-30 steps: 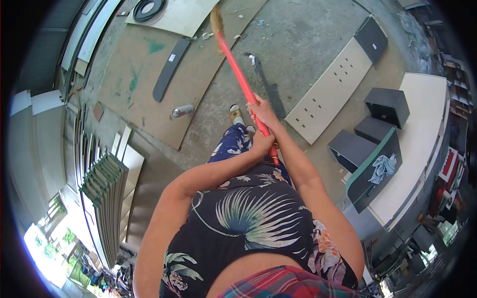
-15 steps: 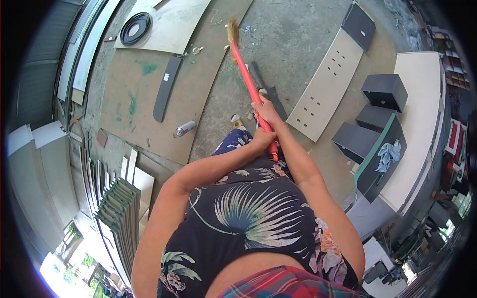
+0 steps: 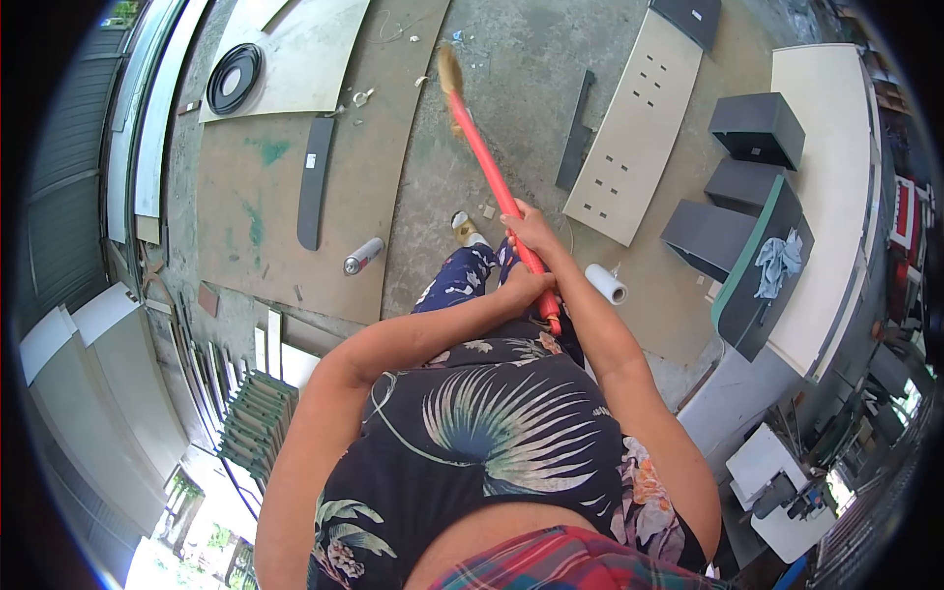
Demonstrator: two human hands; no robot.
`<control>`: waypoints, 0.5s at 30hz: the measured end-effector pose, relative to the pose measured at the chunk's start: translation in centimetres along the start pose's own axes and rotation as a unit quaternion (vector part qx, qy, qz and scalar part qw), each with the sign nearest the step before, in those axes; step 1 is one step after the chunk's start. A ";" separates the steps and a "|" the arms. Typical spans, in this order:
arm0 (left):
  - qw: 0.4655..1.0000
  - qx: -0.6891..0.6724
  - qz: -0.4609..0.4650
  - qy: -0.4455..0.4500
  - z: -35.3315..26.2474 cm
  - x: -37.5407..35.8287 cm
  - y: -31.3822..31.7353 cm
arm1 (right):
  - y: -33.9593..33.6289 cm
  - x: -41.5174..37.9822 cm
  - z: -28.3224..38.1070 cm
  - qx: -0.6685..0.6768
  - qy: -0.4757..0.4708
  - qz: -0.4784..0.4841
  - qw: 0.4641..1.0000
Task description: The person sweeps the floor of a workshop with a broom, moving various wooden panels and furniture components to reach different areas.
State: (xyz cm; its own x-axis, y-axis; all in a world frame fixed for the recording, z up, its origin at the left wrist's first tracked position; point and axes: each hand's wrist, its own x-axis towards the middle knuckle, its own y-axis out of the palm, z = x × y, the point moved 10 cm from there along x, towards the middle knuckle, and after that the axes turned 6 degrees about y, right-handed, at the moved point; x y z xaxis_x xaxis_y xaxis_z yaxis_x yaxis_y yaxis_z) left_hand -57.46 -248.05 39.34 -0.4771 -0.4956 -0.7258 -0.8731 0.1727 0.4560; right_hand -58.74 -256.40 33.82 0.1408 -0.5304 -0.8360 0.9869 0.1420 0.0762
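Note:
A broom with a red handle slants across the front of my body. Its straw-coloured bristles are at the far end, over the concrete floor. My right hand is wrapped round the middle of the handle. Lower down, close to my waist, my left hand grips the same handle near its end. One foot shows left of the handle. A white roll lies on the floor to the right of my right forearm.
A spray can and a dark strip lie on a brown sheet at left. Another dark strip lies beside a pale panel with holes. Grey boxes stand at right. Stacked green-edged boards are lower left.
My view has shifted, and the floor items sit differently in it. The white roll and the whole dark strip by the pale panel now show. Both hands stay on the broom.

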 end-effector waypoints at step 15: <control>0.916 0.298 0.173 -0.207 -1.6 -2.3 -5.8 | 0.6 -0.4 -12.0 0.544 0.103 -0.167 0.816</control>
State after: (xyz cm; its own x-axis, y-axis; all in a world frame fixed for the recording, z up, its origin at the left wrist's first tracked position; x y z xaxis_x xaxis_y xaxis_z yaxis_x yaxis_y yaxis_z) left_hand -51.15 -249.28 39.18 -0.6251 0.0208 -0.7803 -0.5032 0.7535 0.4232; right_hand -59.15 -246.10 27.65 -0.0557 -0.2209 -0.9737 0.4696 -0.8664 0.1697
